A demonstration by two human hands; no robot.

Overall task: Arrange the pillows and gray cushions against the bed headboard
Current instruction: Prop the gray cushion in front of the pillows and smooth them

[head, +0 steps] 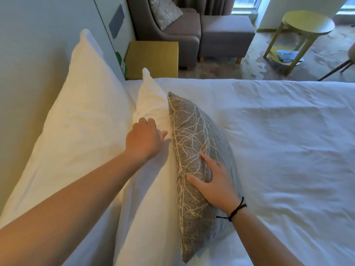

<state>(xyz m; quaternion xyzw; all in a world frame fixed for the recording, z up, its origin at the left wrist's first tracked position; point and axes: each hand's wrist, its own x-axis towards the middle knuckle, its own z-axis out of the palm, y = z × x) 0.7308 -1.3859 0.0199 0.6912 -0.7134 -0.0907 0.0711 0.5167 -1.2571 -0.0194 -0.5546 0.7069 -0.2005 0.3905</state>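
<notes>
**Both hands on the pillows by the headboard**

Head view: you are pressing your right hand (215, 183) flat on the gray cushion (194, 156), fingers spread wide over its pale branch pattern; a black cord bracelet (235, 212) is circling that wrist. The cushion is standing on edge, leaning against a white pillow (151, 169). Your left hand (144, 139) is resting on that pillow's top with fingers curled loosely, gripping nothing clearly. Beyond it, a larger white pillow (80, 131) is leaning on the headboard (28, 64). No writing is legible anywhere. The white sheet (288, 141) is lying wrinkled beside the cushion. Past the cushion, a wooden nightstand (153, 58), gray armchair (169, 25), ottoman (224, 35) and round yellow-green table (307, 24) are standing on patterned carpet (249, 66).
</notes>
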